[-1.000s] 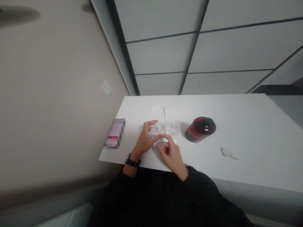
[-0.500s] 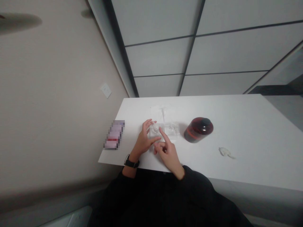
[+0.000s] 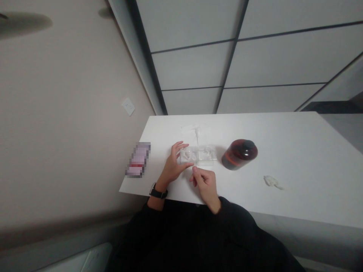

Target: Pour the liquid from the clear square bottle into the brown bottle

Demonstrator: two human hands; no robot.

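Clear plastic case (image 3: 207,155) at left hand (image 3: 172,166), room rightward

Counter (image 3: 297,151) runs wide past dark red bottle (image 3: 239,155), around crumpled scrap (image 3: 271,181); right end cut off. Pixelated item (image 3: 138,158) at left edge, details masked. Case contents too transparent to make out. Left hand spread, bracketing case's left end, contact unclear. Right hand (image 3: 206,184) curled, just on case's near side; can't tell if pinching anything.
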